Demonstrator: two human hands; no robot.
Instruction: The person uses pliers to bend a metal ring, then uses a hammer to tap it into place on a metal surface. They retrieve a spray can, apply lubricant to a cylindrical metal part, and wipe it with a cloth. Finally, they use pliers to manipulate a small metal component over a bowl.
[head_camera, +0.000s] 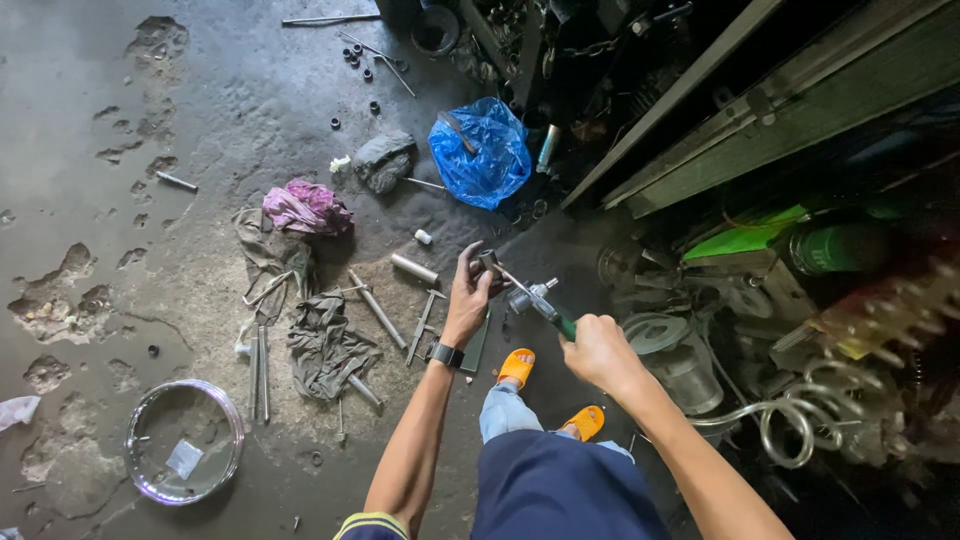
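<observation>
My right hand grips the green handle of a long screwdriver whose shaft points up and left. My left hand, with a black watch on its wrist, pinches a small dark metal part at the shaft's far end. A small silvery metal fitting sits against the shaft between the two hands. Both hands hover above the oily concrete floor, over my orange sandals.
Metal rods, a caliper-like tool, grey rags, a pink rag and a blue plastic bag lie on the floor. A chrome ring lies at lower left. Motorcycle parts, a green panel and coiled hose crowd the right.
</observation>
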